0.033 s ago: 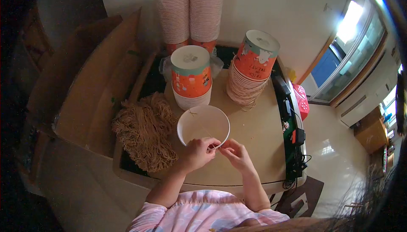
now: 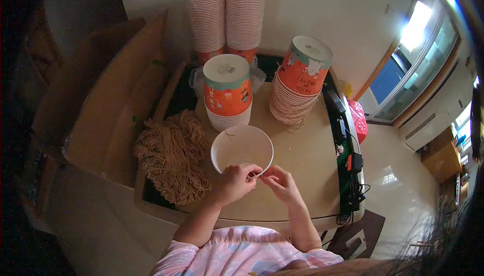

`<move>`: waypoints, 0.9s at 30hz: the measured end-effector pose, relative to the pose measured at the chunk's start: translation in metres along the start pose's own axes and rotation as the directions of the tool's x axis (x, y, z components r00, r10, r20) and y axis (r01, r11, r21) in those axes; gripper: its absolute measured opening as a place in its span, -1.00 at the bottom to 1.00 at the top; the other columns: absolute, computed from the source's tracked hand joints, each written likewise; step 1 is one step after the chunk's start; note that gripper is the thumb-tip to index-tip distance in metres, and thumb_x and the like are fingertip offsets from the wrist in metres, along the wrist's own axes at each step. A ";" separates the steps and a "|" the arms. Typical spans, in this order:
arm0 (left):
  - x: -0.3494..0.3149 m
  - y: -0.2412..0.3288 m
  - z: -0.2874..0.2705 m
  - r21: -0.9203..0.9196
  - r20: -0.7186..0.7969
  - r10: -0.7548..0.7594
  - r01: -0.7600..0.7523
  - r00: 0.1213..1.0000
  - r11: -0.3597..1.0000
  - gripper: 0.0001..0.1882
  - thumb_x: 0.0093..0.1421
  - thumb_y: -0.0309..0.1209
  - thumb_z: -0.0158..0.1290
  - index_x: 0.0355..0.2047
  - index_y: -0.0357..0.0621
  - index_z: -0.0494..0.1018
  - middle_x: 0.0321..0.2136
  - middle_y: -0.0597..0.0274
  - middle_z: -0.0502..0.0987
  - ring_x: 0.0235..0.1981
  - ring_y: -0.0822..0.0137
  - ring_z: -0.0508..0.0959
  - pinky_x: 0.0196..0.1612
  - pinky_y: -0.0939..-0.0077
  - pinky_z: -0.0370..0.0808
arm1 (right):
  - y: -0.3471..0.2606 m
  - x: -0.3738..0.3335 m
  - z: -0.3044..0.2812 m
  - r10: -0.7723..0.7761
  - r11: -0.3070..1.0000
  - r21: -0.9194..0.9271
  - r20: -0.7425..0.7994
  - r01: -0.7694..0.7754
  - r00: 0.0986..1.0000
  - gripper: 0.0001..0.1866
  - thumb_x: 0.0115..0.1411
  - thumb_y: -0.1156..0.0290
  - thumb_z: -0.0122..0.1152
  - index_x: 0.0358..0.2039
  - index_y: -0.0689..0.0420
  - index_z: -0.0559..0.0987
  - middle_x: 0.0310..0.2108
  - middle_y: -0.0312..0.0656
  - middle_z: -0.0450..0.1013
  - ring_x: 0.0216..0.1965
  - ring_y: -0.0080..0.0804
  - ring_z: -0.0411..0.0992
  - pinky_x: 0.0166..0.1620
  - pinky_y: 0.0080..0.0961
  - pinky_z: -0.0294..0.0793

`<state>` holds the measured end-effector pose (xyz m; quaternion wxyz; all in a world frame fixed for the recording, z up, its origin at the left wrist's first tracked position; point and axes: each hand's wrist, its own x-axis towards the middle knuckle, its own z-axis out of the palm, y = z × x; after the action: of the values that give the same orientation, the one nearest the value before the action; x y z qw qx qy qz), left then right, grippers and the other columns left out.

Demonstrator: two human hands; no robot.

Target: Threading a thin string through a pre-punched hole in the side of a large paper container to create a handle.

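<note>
Beige tabletop [image 2: 307, 175]; my left hand [image 2: 239, 182] pinches white round paper bucket [image 2: 239, 147] by near rim; right hand [image 2: 282, 185] narrowed, hold unclear. Likely light, dentable: grip rim.

in the middle, the left hand [image 2: 239, 182] pinches the low edge of a big white cup [image 2: 242, 147], and the right hand [image 2: 280, 183] is right there too. a bit of string [image 2: 230, 134] shows inside. a pile of brown string [image 2: 174, 157] lies left. an orange stack [image 2: 227, 98] stands just above, another stack [image 2: 303, 74] to its right. two tall stacks [image 2: 205, 21] stand at the top.
</note>
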<state>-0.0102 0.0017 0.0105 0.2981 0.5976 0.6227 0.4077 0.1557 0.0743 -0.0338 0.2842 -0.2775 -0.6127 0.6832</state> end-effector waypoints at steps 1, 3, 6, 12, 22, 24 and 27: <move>0.000 0.000 0.001 0.000 -0.001 0.000 0.000 1.000 1.000 -0.78 -0.01 -0.51 0.03 -0.29 -0.16 0.50 -0.46 0.06 0.56 -0.43 0.16 0.58 -0.35 0.34 0.49 | 0.000 0.001 0.000 -0.008 1.000 0.012 0.006 0.008 1.000 -0.87 0.16 0.50 0.11 -0.28 0.25 0.45 -0.34 -0.33 0.42 -0.27 -0.66 0.35 -0.20 -0.73 0.32; 0.001 -0.001 0.002 0.004 -0.004 0.027 -0.027 1.000 1.000 -0.79 -0.01 -0.52 0.03 -0.30 -0.17 0.50 -0.47 0.06 0.56 -0.44 0.15 0.58 -0.35 0.34 0.48 | -0.003 0.000 0.001 -0.001 1.000 0.000 0.000 0.001 1.000 -0.87 0.16 0.50 0.11 -0.29 0.25 0.46 -0.34 -0.33 0.42 -0.27 -0.67 0.36 -0.21 -0.73 0.32; 0.000 -0.001 0.002 0.008 0.019 0.014 -0.014 1.000 1.000 -0.80 -0.01 -0.52 0.03 -0.32 -0.18 0.49 -0.47 0.06 0.55 -0.43 0.15 0.57 -0.34 0.34 0.48 | -0.003 0.000 0.001 0.016 1.000 -0.011 -0.010 -0.016 1.000 -0.88 0.15 0.51 0.11 -0.30 0.24 0.46 -0.36 -0.34 0.42 -0.28 -0.67 0.36 -0.22 -0.73 0.32; 0.001 0.001 0.003 0.025 0.079 -0.003 0.001 0.997 1.000 -0.81 0.00 -0.52 0.02 -0.32 -0.20 0.46 -0.45 0.07 0.55 -0.40 0.16 0.57 -0.31 0.34 0.48 | 0.003 0.000 -0.002 0.063 0.994 -0.091 -0.047 -0.067 0.997 -0.88 0.13 0.52 0.12 -0.30 0.23 0.48 -0.37 -0.35 0.43 -0.30 -0.66 0.37 -0.24 -0.72 0.34; 0.006 -0.015 0.012 -0.075 0.125 -0.052 0.062 0.991 0.995 -0.82 0.07 -0.47 0.01 -0.30 -0.17 0.52 -0.46 0.05 0.55 -0.42 0.16 0.57 -0.33 0.31 0.47 | 0.019 -0.004 -0.007 0.107 0.993 -0.042 -0.038 -0.109 0.993 -0.83 0.15 0.52 0.09 -0.23 0.26 0.47 -0.32 -0.29 0.46 -0.24 -0.63 0.38 -0.15 -0.67 0.35; 0.006 -0.014 0.014 0.020 0.057 0.104 -0.106 0.993 0.994 -0.84 0.07 -0.44 0.02 -0.33 -0.16 0.52 -0.50 0.06 0.54 -0.45 0.12 0.56 -0.35 0.30 0.46 | 0.019 -0.004 -0.006 0.107 0.993 -0.046 -0.039 -0.109 0.993 -0.82 0.16 0.51 0.08 -0.22 0.27 0.47 -0.32 -0.28 0.46 -0.23 -0.63 0.38 -0.14 -0.67 0.35; 0.007 -0.010 0.013 0.091 0.099 0.025 -0.035 0.995 0.995 -0.85 0.06 -0.44 0.04 -0.35 -0.19 0.52 -0.46 0.06 0.56 -0.42 0.18 0.58 -0.35 0.41 0.46 | 0.017 -0.005 -0.006 0.106 0.993 -0.046 -0.039 -0.108 0.994 -0.82 0.17 0.51 0.08 -0.22 0.28 0.46 -0.31 -0.27 0.46 -0.24 -0.63 0.38 -0.13 -0.66 0.36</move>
<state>-0.0048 0.0109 -0.0043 0.2941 0.6395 0.6165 0.3528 0.1625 0.0732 -0.0515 0.2514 -0.3294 -0.6080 0.6772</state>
